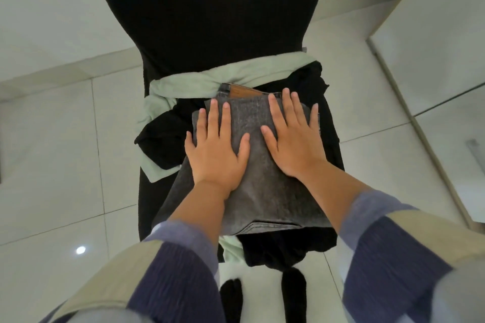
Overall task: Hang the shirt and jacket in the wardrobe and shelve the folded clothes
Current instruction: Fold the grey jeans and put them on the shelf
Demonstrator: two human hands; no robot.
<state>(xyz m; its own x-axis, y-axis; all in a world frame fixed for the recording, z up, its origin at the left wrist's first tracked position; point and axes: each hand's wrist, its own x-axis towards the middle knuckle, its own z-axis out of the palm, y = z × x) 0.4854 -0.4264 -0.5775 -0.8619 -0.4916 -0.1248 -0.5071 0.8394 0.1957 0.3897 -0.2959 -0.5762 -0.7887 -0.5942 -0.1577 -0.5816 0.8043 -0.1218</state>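
Two hands lie flat on the jeans (252, 178) in the head view, my only view. My left hand (217, 147) presses the left half with fingers straight and spread; my right hand (294, 136) does the same on the right half, fingertips pointing to twelve o'clock. Neither grips anything.

The jeans are grey denim, folded into a thick pad, waistband patch at twelve o'clock and a stitched hem at six. They top a loose pile on the chair (210, 8): a mint garment (194, 81) shows from nine round to twelve o'clock, and black clothes (309, 78) spill out at one, nine and six o'clock.

I judge the denim fairly heavy and stiff for cloth, so it should keep its fold if supported from below. I'd slide my palms under the edges at three and nine o'clock. The soft things beneath look limp and likely to slip or drag along, so I'd lift the jeans clear first.
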